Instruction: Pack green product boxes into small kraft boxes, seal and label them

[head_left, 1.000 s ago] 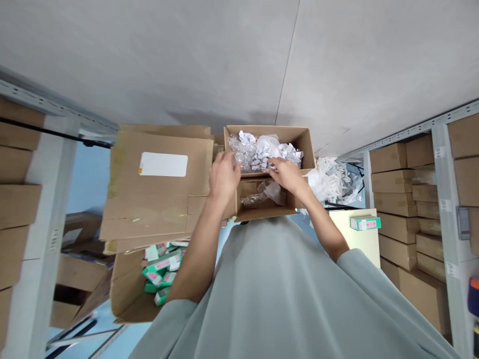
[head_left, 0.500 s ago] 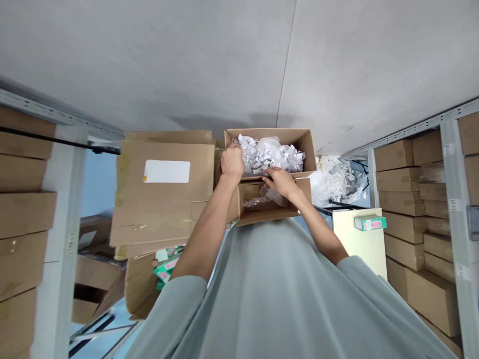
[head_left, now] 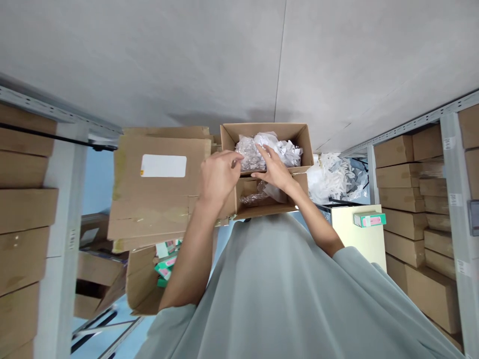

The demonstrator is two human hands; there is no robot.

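The far box [head_left: 267, 128] holds paper [head_left: 291, 153], its top open; film [head_left: 253, 198] lies in the near box [head_left: 262, 210]. Your right hand [head_left: 277, 172] is spread, empty; your left [head_left: 218, 178] curls, contents unclear.

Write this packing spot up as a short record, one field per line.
left hand: fingers curled by the far carton's left end; grip unclear
right hand: fingers spread above the cartons' meeting edges
far carton: open, crumpled white paper and clear plastic wrap inside
near carton: open, clear plastic wrap inside
left side: flattened cardboard with white label
right side: green-and-pink box
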